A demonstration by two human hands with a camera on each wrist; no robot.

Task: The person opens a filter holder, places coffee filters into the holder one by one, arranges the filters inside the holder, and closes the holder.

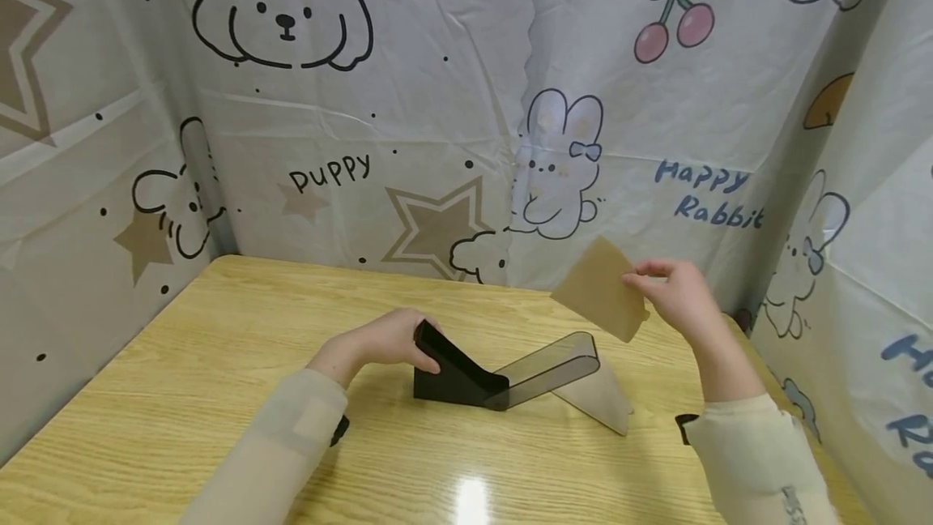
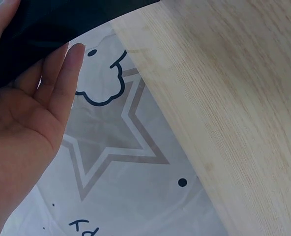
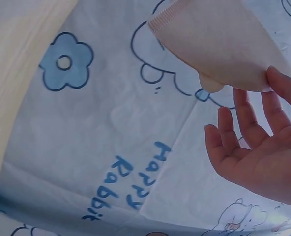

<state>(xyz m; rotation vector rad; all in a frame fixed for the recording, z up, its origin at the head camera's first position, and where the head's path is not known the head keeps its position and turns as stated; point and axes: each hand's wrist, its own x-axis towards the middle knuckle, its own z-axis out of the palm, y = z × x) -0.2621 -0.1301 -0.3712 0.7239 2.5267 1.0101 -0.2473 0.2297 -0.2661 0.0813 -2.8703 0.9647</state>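
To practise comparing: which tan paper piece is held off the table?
The paper piece pinched in the right hand; the other paper lies on the table, partly behind the see-through flap.

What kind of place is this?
Likely a screened tabletop workspace: a wood-grain table, cartoon-printed sheets hung behind it, and a hand-held black holder.

- Yellowish wood-grain tabletop (image 1: 211,347), a bright glare patch (image 1: 472,501) at six o'clock.
- Near its middle, a black holder (image 1: 459,375), seemingly resting on the wood; clear lid (image 1: 547,369) swung toward two o'clock.
- At three o'clock from the holder, pale paper (image 1: 601,399) lying flat, partly behind the lid.
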